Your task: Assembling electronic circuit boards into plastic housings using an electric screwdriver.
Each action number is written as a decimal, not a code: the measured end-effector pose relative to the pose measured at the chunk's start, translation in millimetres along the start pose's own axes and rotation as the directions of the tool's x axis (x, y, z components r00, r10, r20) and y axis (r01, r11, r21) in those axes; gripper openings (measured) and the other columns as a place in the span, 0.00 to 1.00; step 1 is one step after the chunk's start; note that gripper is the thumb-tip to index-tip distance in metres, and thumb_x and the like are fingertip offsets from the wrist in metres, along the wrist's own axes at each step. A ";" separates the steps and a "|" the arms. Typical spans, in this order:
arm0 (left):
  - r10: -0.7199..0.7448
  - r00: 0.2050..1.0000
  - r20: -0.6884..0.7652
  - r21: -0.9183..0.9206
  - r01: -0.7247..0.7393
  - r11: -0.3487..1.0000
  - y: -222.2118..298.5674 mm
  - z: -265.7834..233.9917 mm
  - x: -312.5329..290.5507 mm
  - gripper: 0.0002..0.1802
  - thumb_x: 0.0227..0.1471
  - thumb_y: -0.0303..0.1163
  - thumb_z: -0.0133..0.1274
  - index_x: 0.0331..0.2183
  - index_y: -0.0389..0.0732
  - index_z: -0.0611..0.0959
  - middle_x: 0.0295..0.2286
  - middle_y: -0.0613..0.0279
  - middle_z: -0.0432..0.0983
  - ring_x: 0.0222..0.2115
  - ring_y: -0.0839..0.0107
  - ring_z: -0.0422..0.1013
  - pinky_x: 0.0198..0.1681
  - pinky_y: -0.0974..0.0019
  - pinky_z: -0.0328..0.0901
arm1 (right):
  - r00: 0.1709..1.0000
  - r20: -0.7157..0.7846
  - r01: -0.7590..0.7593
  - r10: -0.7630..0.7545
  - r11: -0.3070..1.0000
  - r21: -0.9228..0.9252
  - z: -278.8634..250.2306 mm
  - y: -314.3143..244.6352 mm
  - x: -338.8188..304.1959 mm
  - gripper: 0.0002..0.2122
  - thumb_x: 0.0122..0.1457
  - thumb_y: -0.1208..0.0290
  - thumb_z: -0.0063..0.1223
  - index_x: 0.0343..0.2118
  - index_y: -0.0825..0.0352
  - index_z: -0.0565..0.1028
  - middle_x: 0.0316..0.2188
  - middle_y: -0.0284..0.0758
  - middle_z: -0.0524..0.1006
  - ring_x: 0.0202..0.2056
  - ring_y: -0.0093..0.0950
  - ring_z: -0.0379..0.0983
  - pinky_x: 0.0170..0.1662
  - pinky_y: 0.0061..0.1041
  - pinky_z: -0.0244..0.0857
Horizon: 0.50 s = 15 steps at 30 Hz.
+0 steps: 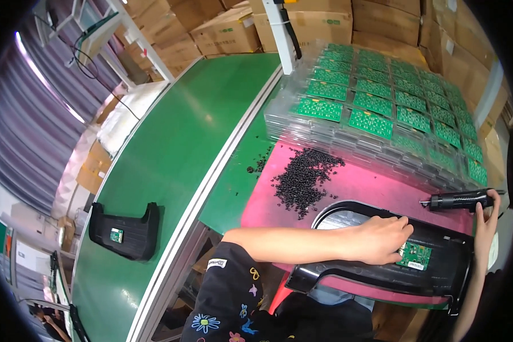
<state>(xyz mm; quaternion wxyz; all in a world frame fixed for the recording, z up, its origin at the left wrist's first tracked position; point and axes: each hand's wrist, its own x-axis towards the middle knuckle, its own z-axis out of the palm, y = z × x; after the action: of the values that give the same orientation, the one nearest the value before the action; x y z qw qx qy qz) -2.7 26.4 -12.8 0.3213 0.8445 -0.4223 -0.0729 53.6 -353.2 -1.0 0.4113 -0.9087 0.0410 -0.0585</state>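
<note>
My left hand [382, 239] reaches across a black plastic housing [439, 233] with a curved rim. Its fingers are curled and closed at the left edge of a green circuit board [415, 256] inside the housing; the fingertips are partly hidden. At the far right, my right hand [485, 222] has its thumb and fingers around the rear end of a black electric screwdriver [453, 201]. The screwdriver lies level over the pink mat, its tip pointing left. Loose black screws [302, 179] form a heap on the mat beyond the housing.
Stacked clear trays of green circuit boards [370, 122] stand behind the pink mat [262, 202]. On the green conveyor belt [182, 131] at left sits another black housing [125, 231] with a small board. A white post [285, 43] rises near the trays; cardboard boxes [302, 28] fill the back.
</note>
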 end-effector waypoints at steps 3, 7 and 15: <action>0.020 1.000 -0.024 -0.031 -0.021 0.999 0.4 -1.3 6.8 0.21 0.47 0.32 0.60 0.37 0.31 0.69 0.36 0.48 0.66 0.39 0.51 0.71 0.36 0.53 0.70 | 0.713 -0.630 0.509 -0.309 0.845 0.162 40.4 -49.7 -6.9 0.24 0.63 0.77 0.47 0.60 0.69 0.54 0.58 0.47 0.62 0.60 0.32 0.59 0.63 0.33 0.53; 0.027 0.989 -0.149 -0.094 -0.042 0.995 1.0 -9.0 1.5 0.18 0.48 0.30 0.57 0.37 0.32 0.68 0.36 0.48 0.65 0.38 0.48 0.70 0.34 0.51 0.68 | 0.874 -0.218 0.482 -0.434 0.717 0.504 108.2 -113.8 -13.3 0.22 0.65 0.69 0.45 0.59 0.68 0.57 0.46 0.39 0.71 0.48 0.29 0.69 0.54 0.27 0.59; 0.108 0.842 -0.528 -0.050 -0.157 0.986 9.5 -18.7 13.8 0.22 0.48 0.25 0.57 0.44 0.32 0.68 0.39 0.46 0.62 0.43 0.46 0.65 0.43 0.51 0.66 | 0.900 -0.340 0.388 -0.273 0.145 0.910 90.9 -153.7 -43.2 0.21 0.67 0.54 0.37 0.53 0.67 0.63 0.26 0.28 0.60 0.28 0.21 0.57 0.39 0.27 0.56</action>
<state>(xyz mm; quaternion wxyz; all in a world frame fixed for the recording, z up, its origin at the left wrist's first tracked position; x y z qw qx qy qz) 7.1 20.7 9.6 0.4665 0.7856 -0.3725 0.1628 27.6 -179.2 51.9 0.8559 -0.4390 -0.1849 -0.2015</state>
